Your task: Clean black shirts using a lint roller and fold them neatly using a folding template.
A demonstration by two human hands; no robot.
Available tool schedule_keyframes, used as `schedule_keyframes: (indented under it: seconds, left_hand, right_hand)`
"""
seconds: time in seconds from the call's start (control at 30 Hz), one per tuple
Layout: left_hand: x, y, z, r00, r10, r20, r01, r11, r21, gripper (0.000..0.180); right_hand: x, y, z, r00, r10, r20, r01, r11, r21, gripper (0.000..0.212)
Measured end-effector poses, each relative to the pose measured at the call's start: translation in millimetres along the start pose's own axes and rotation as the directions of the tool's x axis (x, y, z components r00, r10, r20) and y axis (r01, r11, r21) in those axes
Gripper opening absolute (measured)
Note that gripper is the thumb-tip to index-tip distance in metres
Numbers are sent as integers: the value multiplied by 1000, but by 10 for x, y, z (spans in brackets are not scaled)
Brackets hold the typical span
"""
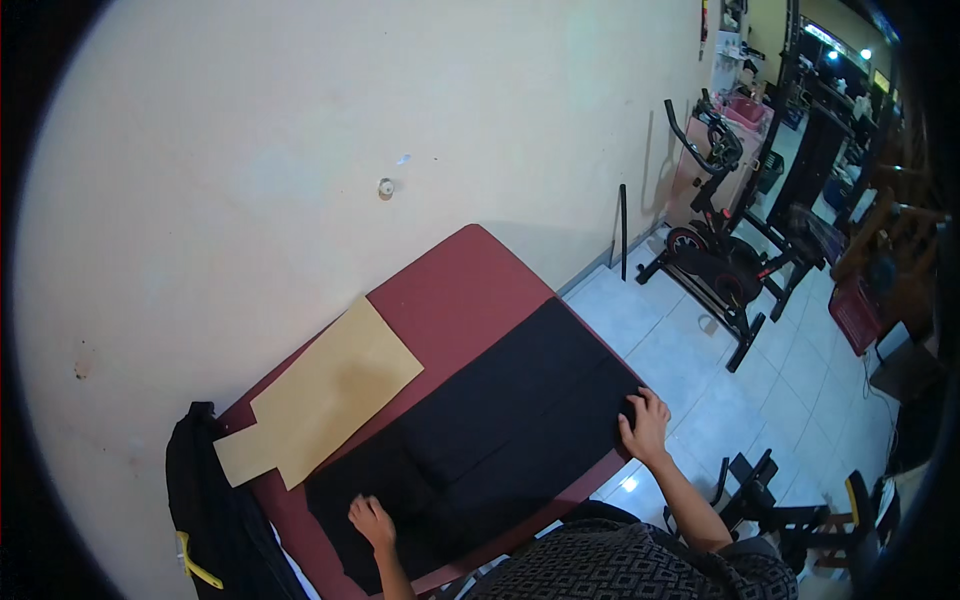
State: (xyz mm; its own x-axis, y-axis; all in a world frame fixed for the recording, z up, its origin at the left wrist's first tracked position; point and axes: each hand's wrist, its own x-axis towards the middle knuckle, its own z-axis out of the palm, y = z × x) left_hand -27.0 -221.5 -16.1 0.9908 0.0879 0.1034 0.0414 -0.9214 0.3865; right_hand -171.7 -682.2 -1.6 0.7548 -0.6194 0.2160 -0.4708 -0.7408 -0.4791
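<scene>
A long piece of black cloth (500,410) lies spread over a dark red tabletop (460,280), with faint creases running along it. My left hand (371,521) rests on the cloth's near left part, its fingers slightly bent and apart. At the cloth's right end, by the table edge, my right hand (648,425) touches the fabric with thumb and fingers spread. A tan cardboard pattern piece (335,385), with a narrower tab at its lower left end, lies on the table between the cloth and the wall.
Black garments (210,500) hang at the table's left end, with a yellow item (200,565) among them. A pale wall (300,130) borders the table's far side. An exercise bike (715,250) stands on the tiled floor (690,390) to the right, and black metal equipment (800,515) is nearer me.
</scene>
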Motion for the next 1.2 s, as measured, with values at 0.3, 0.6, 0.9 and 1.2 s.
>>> schedule_keyframes:
  seconds: [0.3,0.6,0.9,1.2]
  left_hand:
    - [1085,2907,1296,805,592,-38,-537,701,-469,31]
    - [1206,4257,1718,790,473,390,-371,875,-310,50]
    - [1380,3777,1750,803,517,298,-259,752,-606,22]
    - [1475,2064,618,745,329,581,665,-441,-603,11]
  right_hand:
    - [409,459,-246,997,44,70,-49,996,73,50]
    - [243,503,-262,995,46,85,-53,995,80,37]
    - [397,243,-510,956,-272,115,224,922,317,23]
    - [-234,-2046,-796,583,-803,126,468,459,755,15]
